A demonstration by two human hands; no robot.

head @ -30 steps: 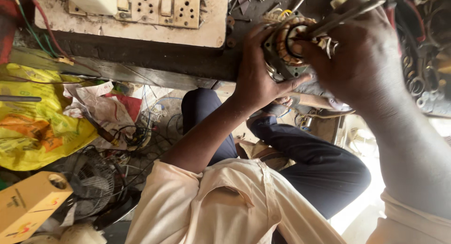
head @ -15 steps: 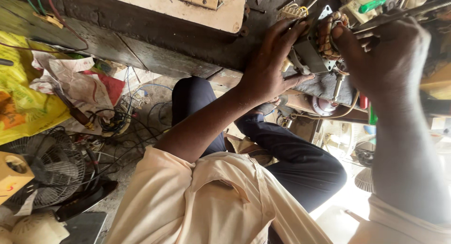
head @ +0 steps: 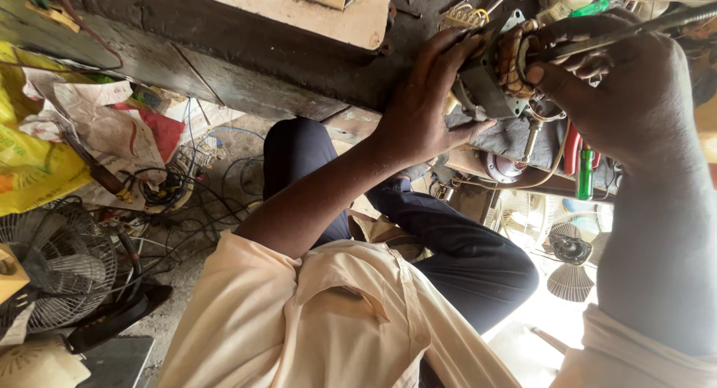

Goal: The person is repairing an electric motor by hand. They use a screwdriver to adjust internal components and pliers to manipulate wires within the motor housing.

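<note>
Copper windings show on the small motor [head: 499, 67] that I see gripped at the edge of the wooden bench [head: 246, 63]. My left hand [head: 426, 104] wraps its fingers around the motor's metal frame. My right hand [head: 624, 82] is closed around a metal rod [head: 635, 31] pressed to the coils. Below lie a green screwdriver [head: 586, 175], tangled wires [head: 168, 190] and a fan cage [head: 52, 272].

a crumpled yellow bag [head: 30, 164], perhaps plastic, lies far left.
</note>
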